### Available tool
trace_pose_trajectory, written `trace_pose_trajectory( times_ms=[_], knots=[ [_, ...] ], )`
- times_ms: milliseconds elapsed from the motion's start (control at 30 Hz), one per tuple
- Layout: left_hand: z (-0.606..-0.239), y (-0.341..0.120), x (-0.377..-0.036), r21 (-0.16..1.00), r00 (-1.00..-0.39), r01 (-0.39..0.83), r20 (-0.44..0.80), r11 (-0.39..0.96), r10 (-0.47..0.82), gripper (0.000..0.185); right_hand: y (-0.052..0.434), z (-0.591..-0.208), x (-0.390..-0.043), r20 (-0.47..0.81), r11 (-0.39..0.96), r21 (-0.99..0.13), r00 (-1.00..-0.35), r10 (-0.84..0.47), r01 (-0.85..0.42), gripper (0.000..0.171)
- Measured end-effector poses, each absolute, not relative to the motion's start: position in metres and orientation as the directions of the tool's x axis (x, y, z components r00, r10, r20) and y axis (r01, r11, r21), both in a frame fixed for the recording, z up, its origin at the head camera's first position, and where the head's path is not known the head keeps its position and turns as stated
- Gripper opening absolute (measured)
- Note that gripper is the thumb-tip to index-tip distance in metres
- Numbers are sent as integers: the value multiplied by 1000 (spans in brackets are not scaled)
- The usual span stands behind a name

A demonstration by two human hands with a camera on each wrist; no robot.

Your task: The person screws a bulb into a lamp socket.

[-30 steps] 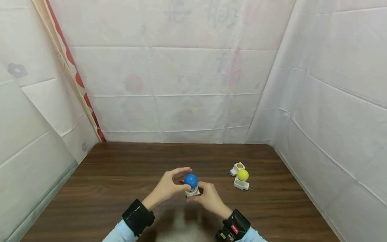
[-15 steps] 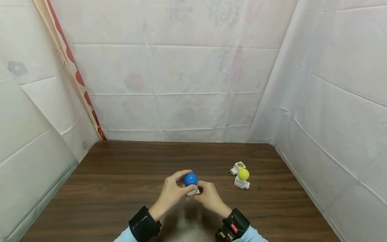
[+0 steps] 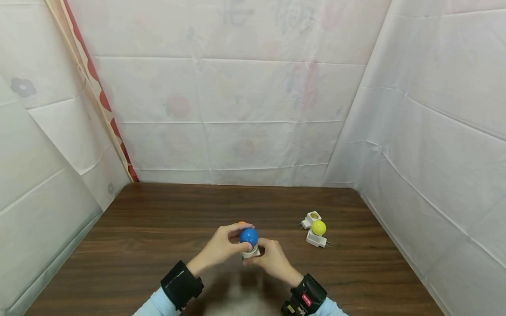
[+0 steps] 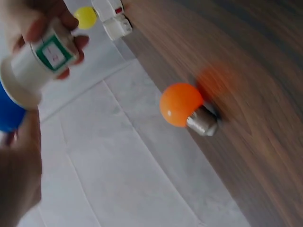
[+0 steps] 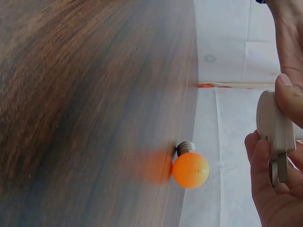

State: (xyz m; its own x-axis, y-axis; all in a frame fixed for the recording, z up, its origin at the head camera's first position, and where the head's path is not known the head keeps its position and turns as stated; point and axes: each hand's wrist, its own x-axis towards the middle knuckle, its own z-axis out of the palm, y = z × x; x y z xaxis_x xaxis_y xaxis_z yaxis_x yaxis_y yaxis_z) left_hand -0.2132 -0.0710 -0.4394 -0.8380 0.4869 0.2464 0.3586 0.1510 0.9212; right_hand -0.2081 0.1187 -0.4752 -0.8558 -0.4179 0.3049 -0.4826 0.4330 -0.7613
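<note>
A blue bulb (image 3: 249, 236) sits in a white plug socket (image 3: 251, 252), held above the brown table (image 3: 158, 228) near its front middle. My left hand (image 3: 226, 242) grips the blue bulb (image 4: 8, 113) with thumb and fingers. My right hand (image 3: 269, 256) holds the white socket (image 5: 273, 130) from below; its prongs show in the right wrist view. The socket (image 4: 40, 61) carries a green label. An orange bulb (image 4: 182, 106) lies loose on the table just beyond my hands, also seen as the orange bulb (image 5: 189, 168) and peeking out as an orange bulb (image 3: 242, 223).
At the right of the table a yellow bulb (image 3: 318, 227) stands in a white socket (image 3: 315, 239), with an empty white socket (image 3: 310, 218) behind it. White sheets wall in the table on three sides; a red-patterned strip (image 3: 99, 96) hangs at the left.
My left hand's fingers have curled down onto the blue bulb and shifted around it. The right hand and socket stay almost in place.
</note>
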Motion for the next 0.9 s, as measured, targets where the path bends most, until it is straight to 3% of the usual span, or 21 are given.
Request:
trace_pose_trajectory(
  times_ms=[133,300,733,900],
  knots=[
    [-438,-78,-220,929,-760,363,250,72,600,49,118,-476,-207,294,414,-772,-849,-438,-481,33],
    [-433,-82,-221,929,-707,369,256,35,659,47,117,-472,-205,283,396,-786,-845,-453,-475,35],
    [-432,-82,-222,920,-694,390,264,42,670,47,116,-471,-204,281,410,-778,-847,-451,-477,32],
    [-430,-81,-220,913,-720,398,251,89,647,47,117,-473,-205,290,413,-773,-846,-447,-483,32]
  ],
)
